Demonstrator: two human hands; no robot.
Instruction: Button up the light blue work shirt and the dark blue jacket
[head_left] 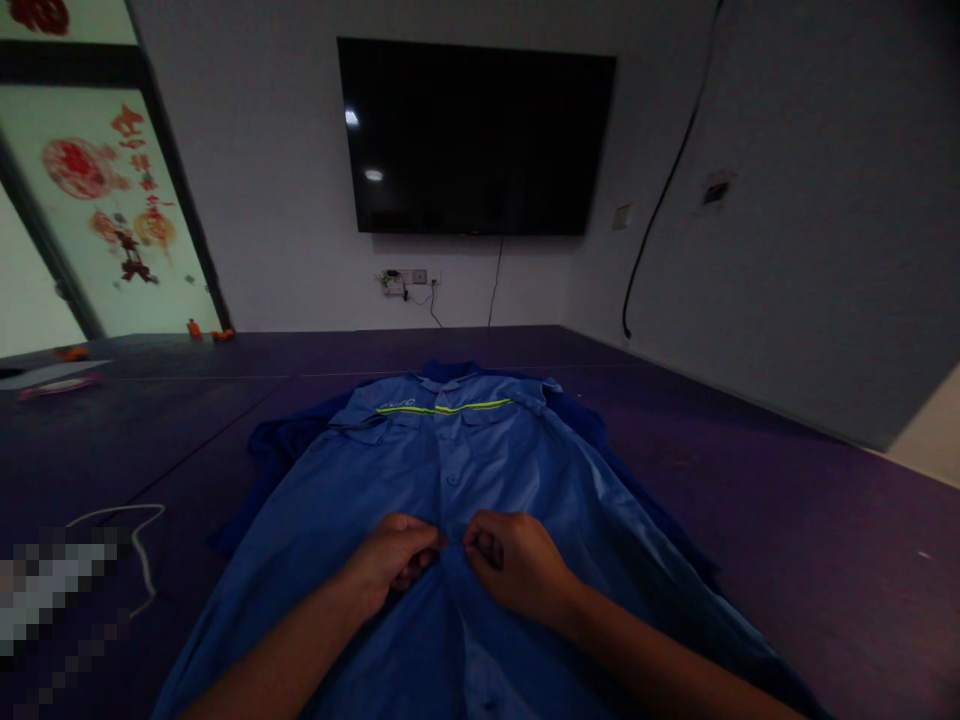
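A blue work shirt (360,480) with a yellow-green stripe across the chest lies front up, its collar pointing away from me. Darker blue sleeves spread out on both sides. Over the button placket (450,440), my left hand (394,560) pinches the front edge between thumb and fingers. Just across the placket, my right hand (514,560) is closed, its thumb and forefinger pinched at the cloth on the other side. The fingertips are a small gap apart. Whatever lies right under them, perhaps a button, is too small to make out. One button (452,480) shows farther up.
The shirt rests on a dark purple surface (750,480) reaching to the walls. A white cord (142,550) lies at left beside a blurred-out object (60,590). Small orange things (221,335) stand near the door (127,200). A television (480,140) hangs on the far wall.
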